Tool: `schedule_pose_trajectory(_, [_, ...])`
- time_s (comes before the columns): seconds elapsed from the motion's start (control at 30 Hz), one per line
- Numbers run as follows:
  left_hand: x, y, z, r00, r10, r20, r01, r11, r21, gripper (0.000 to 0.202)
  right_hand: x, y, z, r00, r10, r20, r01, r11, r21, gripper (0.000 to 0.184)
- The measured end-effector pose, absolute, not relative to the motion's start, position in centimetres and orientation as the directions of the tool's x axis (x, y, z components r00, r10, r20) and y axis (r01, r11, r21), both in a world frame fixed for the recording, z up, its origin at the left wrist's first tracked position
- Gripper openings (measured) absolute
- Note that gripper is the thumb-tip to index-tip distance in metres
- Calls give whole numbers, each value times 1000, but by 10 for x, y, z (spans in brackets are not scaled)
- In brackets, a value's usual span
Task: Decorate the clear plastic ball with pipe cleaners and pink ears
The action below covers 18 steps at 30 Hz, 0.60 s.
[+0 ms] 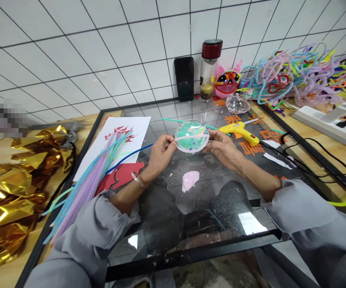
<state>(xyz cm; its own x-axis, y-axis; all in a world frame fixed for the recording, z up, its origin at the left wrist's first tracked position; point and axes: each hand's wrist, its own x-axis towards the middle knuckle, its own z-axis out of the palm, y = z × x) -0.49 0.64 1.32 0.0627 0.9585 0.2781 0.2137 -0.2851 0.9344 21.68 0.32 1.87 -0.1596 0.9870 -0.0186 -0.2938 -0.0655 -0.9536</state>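
Note:
Both my hands hold a clear plastic ball [191, 134] with green filling above the glass table top [191, 192]. A pale pink pipe cleaner [191, 138] runs around the ball's middle. My left hand [160, 154] pinches the ball's left side and the pipe cleaner there. My right hand [222, 149] grips the right side with its fingers closed. A pink lump of clay [190, 179] lies on the glass just below the ball.
A yellow glue gun [239, 131] lies right of my hands, its black cord [308, 160] trailing right. A bundle of straight pipe cleaners [91, 180] and white paper [115, 140] lie left. Gold foil [13, 192] far left. At the back: phone [184, 78], jar [209, 68], clear half-shell [237, 103], tangled pipe cleaners [305, 74].

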Motion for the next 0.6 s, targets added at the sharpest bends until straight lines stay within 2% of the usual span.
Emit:
schedule_pose_trajectory(0.47, [-6,6,15,96,969,227,167,-240,956,17,224,4,21,-227,974,-22,-258,-82,-963,36])
schedule_pose_trajectory(0.6, [-6,5,15,129,959,253,162,-272,949,18,224,6,20,-212,977,-24,-230,-74,-970,33])
